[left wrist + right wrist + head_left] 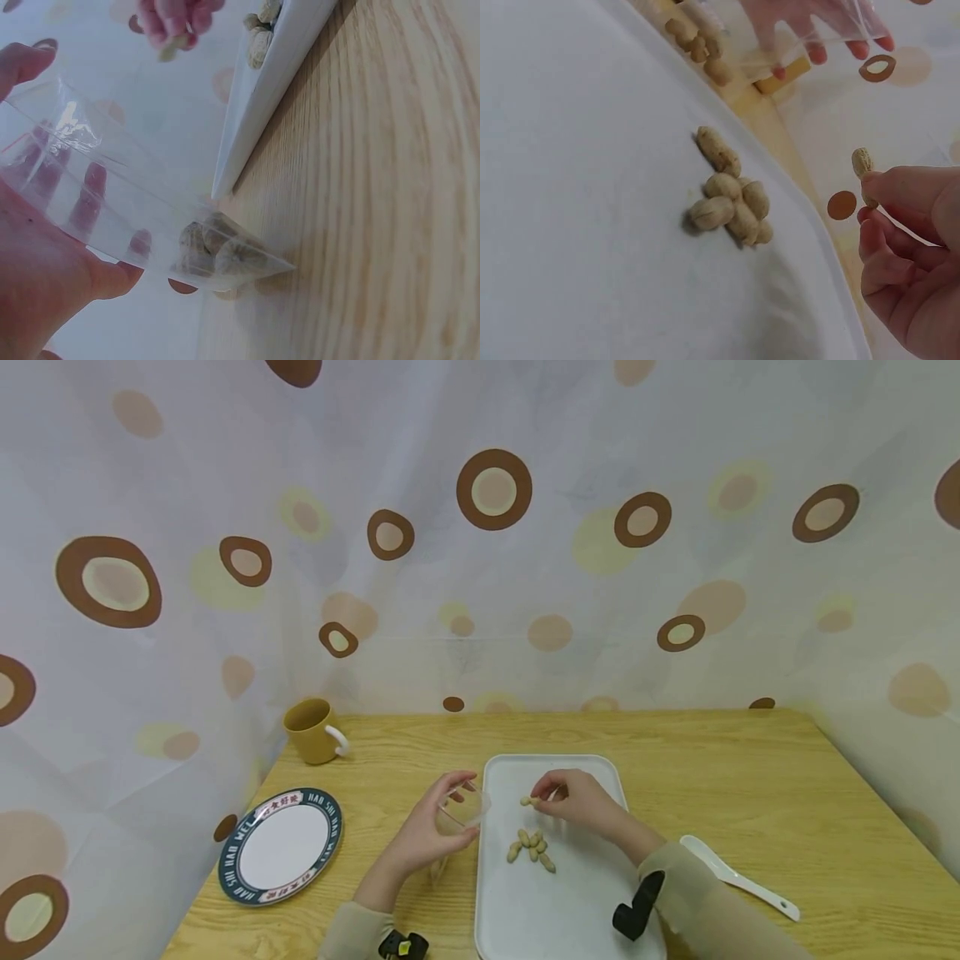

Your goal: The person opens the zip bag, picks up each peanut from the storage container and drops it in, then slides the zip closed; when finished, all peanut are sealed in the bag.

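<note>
My left hand [431, 831] holds a clear plastic bag [112, 180] by its spread mouth, beside the tray's left edge. Several peanuts [217, 251] lie in the bag's lower corner, close over the table. Between thumb and fingertips, my right hand [581, 802] pinches a single peanut [862, 161] above the white tray [517, 910]. On the tray, a small heap of peanuts [534, 846] lies left of the middle, below the right hand in the head view.
A plate with a dark patterned rim [333, 827] sits at the left, with a yellow mug [311, 739] behind it. Right of the tray lies a white spoon [738, 878], partly behind the right sleeve. A dotted curtain [555, 577] hangs around the wooden table [750, 777].
</note>
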Available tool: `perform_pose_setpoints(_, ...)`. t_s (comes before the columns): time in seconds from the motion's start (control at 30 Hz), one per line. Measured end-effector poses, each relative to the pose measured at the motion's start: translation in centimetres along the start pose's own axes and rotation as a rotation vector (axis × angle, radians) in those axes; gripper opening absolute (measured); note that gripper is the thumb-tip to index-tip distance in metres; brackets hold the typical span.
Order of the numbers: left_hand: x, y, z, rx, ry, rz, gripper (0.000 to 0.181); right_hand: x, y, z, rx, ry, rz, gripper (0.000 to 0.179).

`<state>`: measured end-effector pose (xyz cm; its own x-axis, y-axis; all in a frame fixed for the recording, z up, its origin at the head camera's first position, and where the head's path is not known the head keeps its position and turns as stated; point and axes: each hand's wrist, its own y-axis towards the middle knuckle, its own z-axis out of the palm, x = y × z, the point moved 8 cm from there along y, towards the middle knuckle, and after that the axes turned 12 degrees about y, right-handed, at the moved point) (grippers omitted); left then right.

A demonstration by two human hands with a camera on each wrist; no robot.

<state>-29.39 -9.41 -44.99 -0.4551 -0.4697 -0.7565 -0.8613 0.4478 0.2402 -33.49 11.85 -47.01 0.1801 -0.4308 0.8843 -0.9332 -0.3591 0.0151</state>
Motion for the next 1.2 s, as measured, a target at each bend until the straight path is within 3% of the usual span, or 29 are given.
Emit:
perform_pose_setpoints(0.27,0.1,0.2,0.3,-0.002,-0.014,0.016,0.07,2.4,0.0,-0.5,-0.026,0.169,0.046,0.014)
perform_pose_setpoints(0.6,-0.1,0.2,0.5,0.002,-0.021,0.032,0.071,6.4,-0.2,0.6,0.034,0.282,-0.018,0.021)
perform_pose_setpoints(0.97,0.1,0.0,0.4,0.004,-0.005,0.005,0.068,8.7,-0.1,2.7,0.077,0.309,-0.087,0.016)
perform_pose_setpoints(1.2,-0.1,0.1,0.4,0.007,-0.022,0.017,0.069,9.2,-0.2,3.2,0.098,0.324,-0.076,0.016)
